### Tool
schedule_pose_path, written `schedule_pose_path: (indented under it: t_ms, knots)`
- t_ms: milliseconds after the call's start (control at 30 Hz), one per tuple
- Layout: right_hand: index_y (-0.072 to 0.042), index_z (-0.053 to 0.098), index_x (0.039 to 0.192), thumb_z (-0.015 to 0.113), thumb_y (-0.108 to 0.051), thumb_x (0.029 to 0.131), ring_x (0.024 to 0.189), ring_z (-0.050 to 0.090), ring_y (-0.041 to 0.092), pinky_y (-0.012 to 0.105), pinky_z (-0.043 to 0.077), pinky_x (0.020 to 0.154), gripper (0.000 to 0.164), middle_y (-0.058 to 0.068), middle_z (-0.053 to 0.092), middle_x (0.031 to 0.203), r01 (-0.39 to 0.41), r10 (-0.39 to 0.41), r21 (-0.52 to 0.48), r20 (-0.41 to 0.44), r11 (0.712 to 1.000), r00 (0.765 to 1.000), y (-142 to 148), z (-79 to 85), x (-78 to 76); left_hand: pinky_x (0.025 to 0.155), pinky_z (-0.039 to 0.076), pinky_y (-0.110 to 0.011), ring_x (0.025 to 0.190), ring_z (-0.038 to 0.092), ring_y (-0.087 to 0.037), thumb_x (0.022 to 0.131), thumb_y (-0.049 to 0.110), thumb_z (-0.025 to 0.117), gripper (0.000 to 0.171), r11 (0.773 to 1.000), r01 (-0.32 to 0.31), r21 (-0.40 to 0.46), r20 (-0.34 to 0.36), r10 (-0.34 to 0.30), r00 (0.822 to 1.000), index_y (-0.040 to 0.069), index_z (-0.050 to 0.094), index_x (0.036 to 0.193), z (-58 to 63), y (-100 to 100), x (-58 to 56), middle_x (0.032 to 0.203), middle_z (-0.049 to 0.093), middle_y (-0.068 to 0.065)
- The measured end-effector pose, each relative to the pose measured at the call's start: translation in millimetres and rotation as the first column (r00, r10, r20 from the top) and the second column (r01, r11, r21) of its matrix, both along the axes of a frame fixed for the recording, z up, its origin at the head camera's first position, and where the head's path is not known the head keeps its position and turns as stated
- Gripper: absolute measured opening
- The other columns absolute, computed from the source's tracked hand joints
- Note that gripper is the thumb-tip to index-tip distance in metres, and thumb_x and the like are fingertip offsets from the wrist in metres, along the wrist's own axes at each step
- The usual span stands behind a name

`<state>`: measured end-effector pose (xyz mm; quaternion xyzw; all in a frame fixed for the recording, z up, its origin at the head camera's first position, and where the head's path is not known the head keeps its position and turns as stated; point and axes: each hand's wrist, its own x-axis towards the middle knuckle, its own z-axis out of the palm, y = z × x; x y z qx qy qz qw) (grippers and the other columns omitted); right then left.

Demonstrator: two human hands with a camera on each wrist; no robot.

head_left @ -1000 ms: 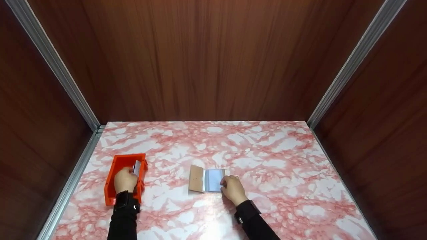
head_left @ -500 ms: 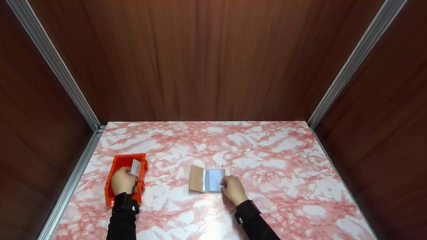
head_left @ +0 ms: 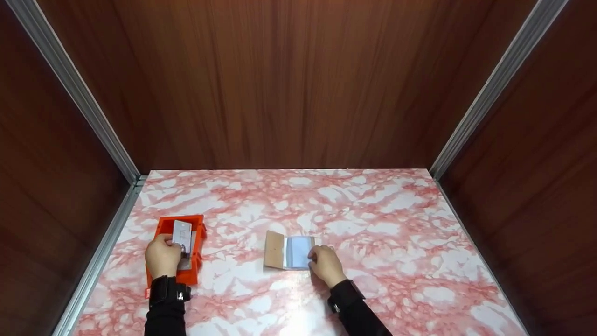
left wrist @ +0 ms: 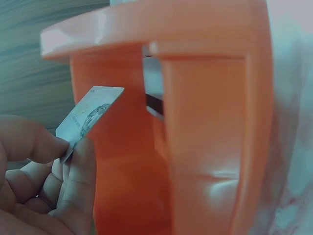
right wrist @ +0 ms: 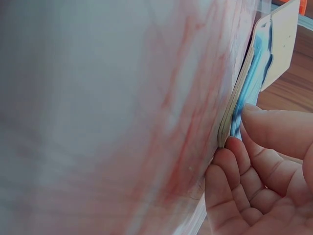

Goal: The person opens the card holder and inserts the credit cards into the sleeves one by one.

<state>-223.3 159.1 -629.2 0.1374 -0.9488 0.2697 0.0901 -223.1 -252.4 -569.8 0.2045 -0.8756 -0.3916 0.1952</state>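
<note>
My left hand [head_left: 162,256] pinches a pale card [head_left: 183,233] between thumb and fingers, tilted over the orange plastic bin [head_left: 200,240]. A dark printed picture shows on that card [left wrist: 88,115] in the left wrist view. Inside the bin lies another card [left wrist: 154,83] with a black stripe, partly hidden by the bin wall. At the middle of the table a small card holder [head_left: 300,252] lies open, with a tan cover [head_left: 274,250] and bluish clear sleeves. My right hand [head_left: 327,266] pinches its right edge, thumb on the sleeves [right wrist: 250,73] and fingers against the edge.
The table [head_left: 382,219] has a red and white marbled top. Brown wood-grain panels [head_left: 289,93] stand at the back and on both sides, with metal rails [head_left: 100,107] at the corners.
My left hand has drawn back to the left and turned, bringing the card up into fuller view over the bin. The right hand and the card holder have stayed in place.
</note>
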Motion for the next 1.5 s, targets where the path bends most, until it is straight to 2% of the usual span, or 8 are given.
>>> schedule_pose_path:
  t_ms: [167, 367, 500, 800, 1067, 1233, 1500]
  knots:
    - [-0.006, 0.064, 0.084, 0.078, 0.000, 0.072, 0.073, 0.055, 0.022, 0.040, 0.046, 0.075, 0.019, 0.001, 0.057, 0.075, -0.002, 0.002, -0.002, 0.001, 1.000, 1.000, 0, 0.7, 0.2, 0.079, 0.045, -0.049, 0.087, 0.060, -0.040, 0.082, -0.004, 0.053, 0.028, 0.999, -0.008, 0.052, -0.053, 0.011, 0.999, -0.013, 0.064, 0.106, 8.1, 1, 3.0, 0.093, 0.064, -0.026]
    - [-0.005, 0.063, 0.084, 0.078, 0.002, 0.073, 0.075, 0.056, 0.024, 0.048, 0.043, 0.090, 0.019, 0.002, 0.058, 0.074, -0.024, 0.023, -0.012, -0.010, 1.000, 1.000, 1, 0.6, 0.7, 0.078, 0.047, -0.047, 0.088, 0.061, -0.037, 0.084, -0.001, 0.054, 0.029, 0.997, -0.007, 0.081, -0.048, 0.011, 0.999, -0.010, 0.064, 0.110, 17.7, 6, 6.1, 0.097, 0.065, -0.025]
    - [-0.005, 0.064, 0.083, 0.078, 0.001, 0.074, 0.074, 0.056, 0.024, 0.044, 0.044, 0.084, 0.018, 0.002, 0.058, 0.074, -0.024, 0.024, -0.010, -0.016, 1.000, 1.000, 0, 0.6, 1.3, 0.079, 0.047, -0.046, 0.091, 0.062, -0.035, 0.084, 0.001, 0.055, 0.031, 0.996, -0.004, 0.092, -0.050, 0.009, 0.999, -0.008, 0.064, 0.111, 23.3, 13, 8.0, 0.101, 0.065, -0.023]
    - [-0.005, 0.065, 0.083, 0.078, 0.001, 0.072, 0.073, 0.056, 0.023, 0.039, 0.044, 0.076, 0.019, 0.002, 0.059, 0.074, -0.012, 0.012, -0.006, -0.021, 1.000, 1.000, 0, 0.1, 0.5, 0.079, 0.048, -0.045, 0.090, 0.063, -0.035, 0.082, -0.002, 0.055, 0.028, 0.994, 0.072, 0.083, -0.109, -0.063, 0.992, -0.009, 0.065, 0.107, 32.9, 34, 6.0, 0.099, 0.065, -0.023]
    - [-0.005, 0.065, 0.083, 0.077, 0.001, 0.072, 0.073, 0.056, 0.023, 0.039, 0.046, 0.073, 0.018, 0.002, 0.058, 0.074, -0.005, 0.005, -0.013, -0.008, 1.000, 1.000, -1, -0.5, 0.8, 0.075, 0.047, -0.038, 0.084, 0.061, -0.031, 0.080, -0.003, 0.058, 0.025, 0.990, 0.118, 0.073, -0.131, -0.108, 0.985, -0.008, 0.066, 0.103, 33.1, 49, -0.4, 0.095, 0.064, -0.021]
    - [-0.005, 0.064, 0.083, 0.077, 0.001, 0.073, 0.074, 0.055, 0.022, 0.039, 0.046, 0.073, 0.018, 0.002, 0.058, 0.074, -0.003, 0.003, -0.009, 0.003, 1.000, 1.000, -1, -0.1, 0.9, 0.075, 0.048, -0.038, 0.083, 0.062, -0.032, 0.080, -0.003, 0.056, 0.024, 0.987, 0.142, 0.073, -0.141, -0.130, 0.981, -0.008, 0.066, 0.102, 31.2, 58, -2.3, 0.094, 0.065, -0.020]
    - [-0.005, 0.064, 0.081, 0.077, 0.003, 0.070, 0.071, 0.054, 0.022, 0.038, 0.044, 0.071, 0.019, 0.002, 0.056, 0.071, -0.014, 0.014, -0.001, -0.044, 1.000, 0.999, 0, -0.5, 0.3, 0.073, 0.049, -0.038, 0.081, 0.062, -0.032, 0.078, -0.005, 0.058, 0.026, 0.975, 0.203, 0.095, -0.151, -0.188, 0.971, -0.009, 0.065, 0.102, 23.8, 77, -5.0, 0.090, 0.065, -0.019]
